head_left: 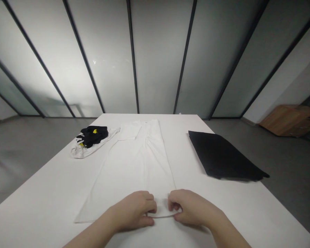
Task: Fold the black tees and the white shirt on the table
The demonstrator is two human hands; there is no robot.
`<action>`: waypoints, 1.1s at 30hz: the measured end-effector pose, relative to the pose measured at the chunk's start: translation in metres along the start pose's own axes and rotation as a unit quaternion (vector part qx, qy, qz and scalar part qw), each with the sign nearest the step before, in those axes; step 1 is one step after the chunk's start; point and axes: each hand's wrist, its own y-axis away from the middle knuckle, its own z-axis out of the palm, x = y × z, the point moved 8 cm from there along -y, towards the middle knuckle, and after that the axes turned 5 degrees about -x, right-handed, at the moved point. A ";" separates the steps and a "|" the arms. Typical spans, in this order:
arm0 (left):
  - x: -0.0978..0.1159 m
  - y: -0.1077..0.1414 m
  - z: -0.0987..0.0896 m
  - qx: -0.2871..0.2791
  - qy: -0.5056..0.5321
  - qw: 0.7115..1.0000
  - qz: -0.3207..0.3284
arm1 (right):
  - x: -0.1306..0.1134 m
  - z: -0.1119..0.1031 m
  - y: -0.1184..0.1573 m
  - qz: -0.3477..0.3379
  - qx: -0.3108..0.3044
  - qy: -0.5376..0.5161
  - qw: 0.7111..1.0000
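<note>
The left hand (133, 210) and right hand (193, 208) sit close together, just apart at the fingertips, both curled inward, with the fingers (151, 206) pinching up the near edge (160, 216) of a long white garment (134, 172). That edge rises in a shallow lip between them. The garment lies flat straight ahead of the person, its long axis running away from the hands along a white table (260, 213), with neither hand clearly nearer. Off to the far left, a black-and-yellow bundle (91, 136) sits on white cloth (79, 151) — to the right lies a flat black folded cloth (222, 155). Beyond the table stand frosted glass panels (160, 58) and a wooden cabinet (290, 120).
</note>
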 end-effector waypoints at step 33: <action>-0.031 -0.009 0.004 0.068 -0.075 0.975 -0.198 | -0.032 -0.009 -0.010 -0.070 0.107 0.030 0.991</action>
